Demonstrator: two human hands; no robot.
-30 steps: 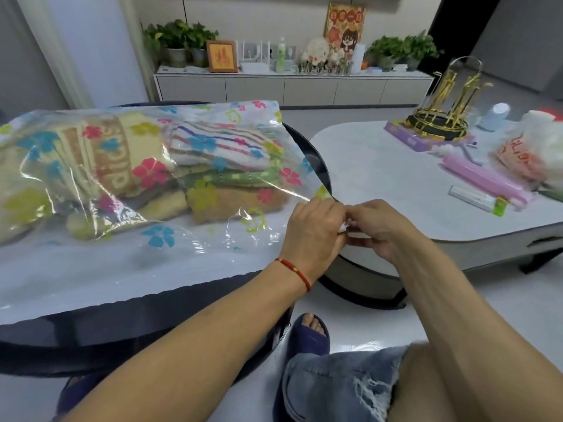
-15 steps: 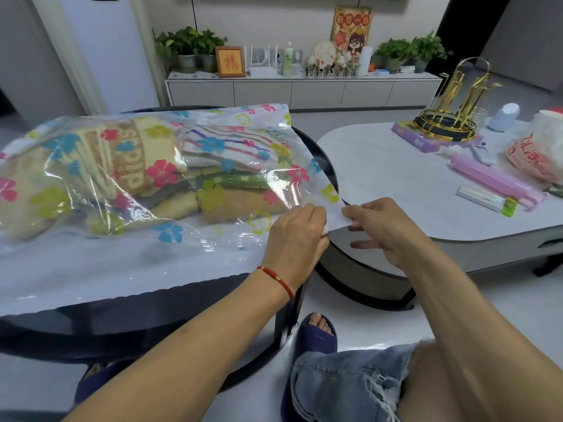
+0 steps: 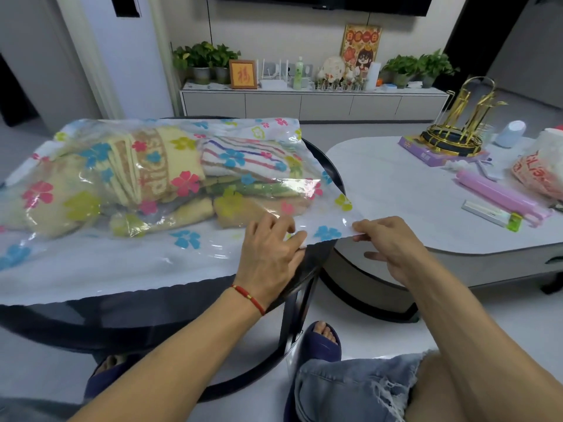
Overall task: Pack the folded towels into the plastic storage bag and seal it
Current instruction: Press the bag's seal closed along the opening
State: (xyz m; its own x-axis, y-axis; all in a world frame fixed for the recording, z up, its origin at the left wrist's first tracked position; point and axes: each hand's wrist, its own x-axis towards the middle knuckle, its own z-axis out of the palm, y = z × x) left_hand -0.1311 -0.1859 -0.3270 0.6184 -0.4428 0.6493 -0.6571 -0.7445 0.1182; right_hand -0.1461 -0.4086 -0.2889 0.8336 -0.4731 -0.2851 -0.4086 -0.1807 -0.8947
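A clear plastic storage bag (image 3: 128,257) printed with coloured flowers lies across a round dark table (image 3: 170,318). Several folded towels (image 3: 170,175) fill it, yellow, striped and green ones stacked side by side. My left hand (image 3: 271,254) pinches the bag's near edge at its right end, thumb and fingers closed on the seal strip. My right hand (image 3: 387,242) pinches the bag's right corner, a short stretch of the edge pulled taut between the two hands.
A white table (image 3: 396,190) stands to the right with a gold rack (image 3: 457,129), a purple box, a pink roll (image 3: 499,196), and a printed bag (image 3: 542,172). A low white cabinet (image 3: 304,102) with plants lines the far wall. My knees and slippers are below.
My left hand has slid leftward along the bag's edge, away from the right hand. The right hand keeps hold of the corner. The camera tilted up.
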